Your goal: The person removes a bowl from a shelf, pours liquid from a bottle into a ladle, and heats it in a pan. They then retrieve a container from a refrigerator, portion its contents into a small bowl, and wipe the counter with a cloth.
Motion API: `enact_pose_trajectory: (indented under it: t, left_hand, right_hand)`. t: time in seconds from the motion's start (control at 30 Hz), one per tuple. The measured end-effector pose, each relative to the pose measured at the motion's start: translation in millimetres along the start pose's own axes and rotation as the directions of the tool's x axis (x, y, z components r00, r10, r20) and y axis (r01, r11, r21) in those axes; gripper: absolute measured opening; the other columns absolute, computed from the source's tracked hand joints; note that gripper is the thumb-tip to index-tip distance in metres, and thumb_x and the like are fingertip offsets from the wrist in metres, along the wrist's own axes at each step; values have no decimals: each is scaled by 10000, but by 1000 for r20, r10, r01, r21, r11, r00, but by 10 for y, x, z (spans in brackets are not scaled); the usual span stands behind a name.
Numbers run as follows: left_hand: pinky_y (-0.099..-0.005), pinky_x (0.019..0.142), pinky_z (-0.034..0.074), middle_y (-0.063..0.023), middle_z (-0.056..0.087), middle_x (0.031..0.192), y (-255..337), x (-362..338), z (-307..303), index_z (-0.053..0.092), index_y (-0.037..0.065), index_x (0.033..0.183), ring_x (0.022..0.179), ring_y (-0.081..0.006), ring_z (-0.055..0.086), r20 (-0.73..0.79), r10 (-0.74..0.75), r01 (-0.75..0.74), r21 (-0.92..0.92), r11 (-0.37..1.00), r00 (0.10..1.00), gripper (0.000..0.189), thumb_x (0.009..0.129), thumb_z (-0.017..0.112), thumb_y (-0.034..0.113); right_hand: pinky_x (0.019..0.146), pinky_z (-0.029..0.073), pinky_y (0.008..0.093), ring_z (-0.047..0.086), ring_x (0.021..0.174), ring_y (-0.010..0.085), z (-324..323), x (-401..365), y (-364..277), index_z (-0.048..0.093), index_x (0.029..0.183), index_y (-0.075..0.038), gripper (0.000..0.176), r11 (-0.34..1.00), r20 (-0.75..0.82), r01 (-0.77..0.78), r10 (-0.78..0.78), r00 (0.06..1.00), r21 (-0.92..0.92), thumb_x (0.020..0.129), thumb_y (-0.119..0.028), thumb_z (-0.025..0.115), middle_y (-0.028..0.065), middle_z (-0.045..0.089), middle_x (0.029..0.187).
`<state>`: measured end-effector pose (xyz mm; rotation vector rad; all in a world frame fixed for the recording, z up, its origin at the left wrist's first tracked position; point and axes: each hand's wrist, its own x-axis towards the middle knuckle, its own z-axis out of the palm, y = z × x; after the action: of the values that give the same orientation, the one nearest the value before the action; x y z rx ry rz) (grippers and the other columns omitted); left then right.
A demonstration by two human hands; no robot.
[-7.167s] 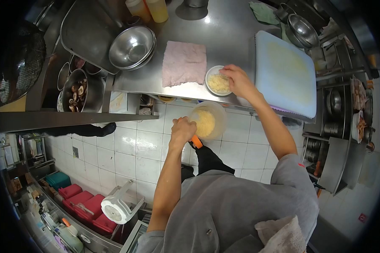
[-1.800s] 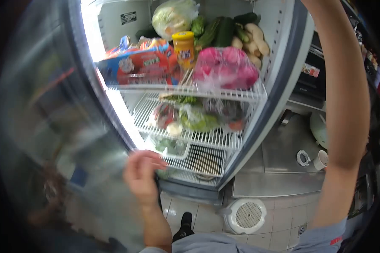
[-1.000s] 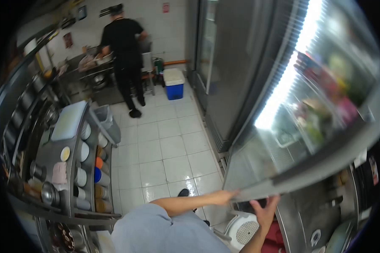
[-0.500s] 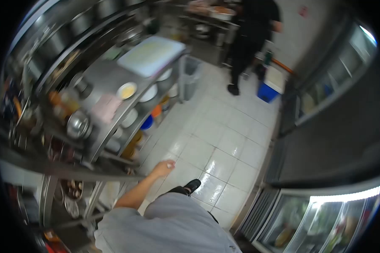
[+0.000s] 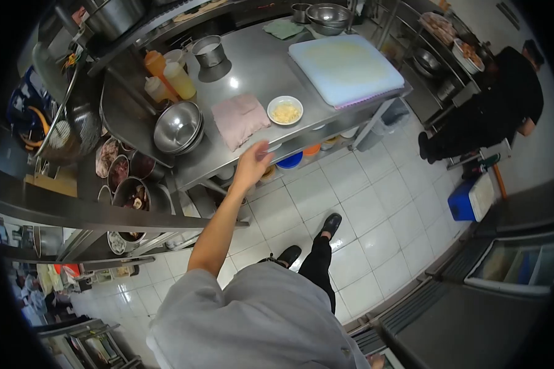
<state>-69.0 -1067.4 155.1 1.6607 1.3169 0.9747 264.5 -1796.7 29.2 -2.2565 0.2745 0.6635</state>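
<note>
My left hand point(image 5: 254, 165) is reaching out in front of the steel table's near edge, its fingers apart with nothing seen in them. Closest to it is a folded pink cloth point(image 5: 240, 120) lying flat on the steel table point(image 5: 252, 67). A white bowl point(image 5: 285, 111) of pale yellow chopped bits stands beside the cloth. At the bottom edge, only a bit of my right hand point(image 5: 375, 361) shows; its fingers are hidden.
A white cutting board point(image 5: 345, 69), squeeze bottles point(image 5: 178, 80), steel bowls point(image 5: 178, 128) and a pot point(image 5: 208, 51) stand on the table. Pots of food point(image 5: 132, 194) are at left. A person in black point(image 5: 498, 104) stands at right, near a blue cooler point(image 5: 465, 200).
My view has swung right and moved closer to the steel table. My left hand has risen from over the floor to near the table's edge. A bit of my right hand now shows.
</note>
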Motion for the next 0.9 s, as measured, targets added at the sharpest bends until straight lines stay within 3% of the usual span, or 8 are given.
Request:
enact_pose_trajectory:
  t: [0.2, 0.23, 0.37, 0.43, 0.57, 0.67, 0.8, 0.9]
  left_hand:
    - [-434, 1065, 335, -260, 392, 1371, 255, 786, 407, 286, -54, 1394, 1285, -371, 382, -154, 174, -108, 361, 926, 973, 1069, 597, 874, 348]
    - [-447, 1092, 301, -275, 363, 1391, 244, 865, 460, 239, -73, 1412, 1319, -385, 340, -149, 148, -84, 364, 927, 978, 1165, 561, 890, 385]
    - [-476, 1032, 298, -228, 405, 1353, 267, 1023, 681, 143, -30, 1447, 1214, -401, 383, -241, 84, 43, 480, 876, 967, 1270, 512, 909, 359]
    - [-487, 995, 281, -210, 431, 1342, 296, 1068, 732, 139, -15, 1457, 1182, -379, 396, -280, 0, 148, 508, 849, 960, 1278, 506, 908, 357]
    - [-493, 936, 251, -170, 490, 1310, 576, 1210, 651, 126, 22, 1478, 1161, -349, 401, -218, -235, 318, 537, 781, 947, 1287, 505, 901, 354]
    - [-495, 910, 258, -149, 522, 1288, 380, 1385, 616, 109, 55, 1493, 1175, -354, 399, -169, -117, 193, 556, 808, 979, 1326, 479, 903, 373]
    - [-491, 950, 254, -138, 517, 1302, 231, 1563, 601, 141, 58, 1488, 1202, -348, 400, -156, -71, 140, 489, 861, 985, 1328, 456, 904, 398]
    - [-471, 959, 268, -133, 518, 1301, 112, 1583, 588, 179, 46, 1475, 1184, -338, 418, -184, 8, 78, 456, 886, 983, 1311, 452, 892, 450]
  right_hand:
    - [750, 543, 298, 636, 916, 210, 2820, 1013, -2411, 491, 1279, 47, 413, 878, 376, 358, -464, 803, 318, 927, -157, 562, 162, 614, 1089]
    - [797, 539, 301, 638, 950, 210, 3189, 782, -3194, 524, 1239, 61, 377, 803, 470, 532, -591, 656, 267, 945, -173, 554, 167, 613, 1108]
    - [861, 498, 298, 624, 990, 188, 4449, -74, -5372, 583, 1168, 62, 302, 638, 657, 580, -721, 220, 506, 957, -151, 547, 157, 648, 1081]
    - [840, 482, 324, 638, 956, 243, 4808, -656, -6123, 616, 1128, 32, 275, 289, 577, 746, -803, -152, 599, 928, -150, 570, 163, 653, 1062]
    - [876, 478, 391, 594, 1029, 366, 5527, -1312, -6764, 617, 1110, 39, 320, 22, 522, 706, -690, -502, 708, 807, 33, 514, 214, 602, 1159]
    - [897, 470, 416, 568, 1064, 383, 6088, -1367, -6940, 621, 1088, 40, 366, -171, 664, 820, -509, -548, 545, 746, 73, 496, 222, 584, 1174]
    - [995, 410, 397, 504, 1163, 372, 6210, -1588, -7212, 588, 1159, 38, 465, -227, 865, 916, -316, -390, 330, 704, 118, 531, 199, 540, 1243]
    - [990, 415, 389, 512, 1151, 365, 6264, -1574, -7137, 592, 1154, 39, 433, -228, 868, 904, -273, -415, 361, 732, 104, 519, 201, 542, 1230]
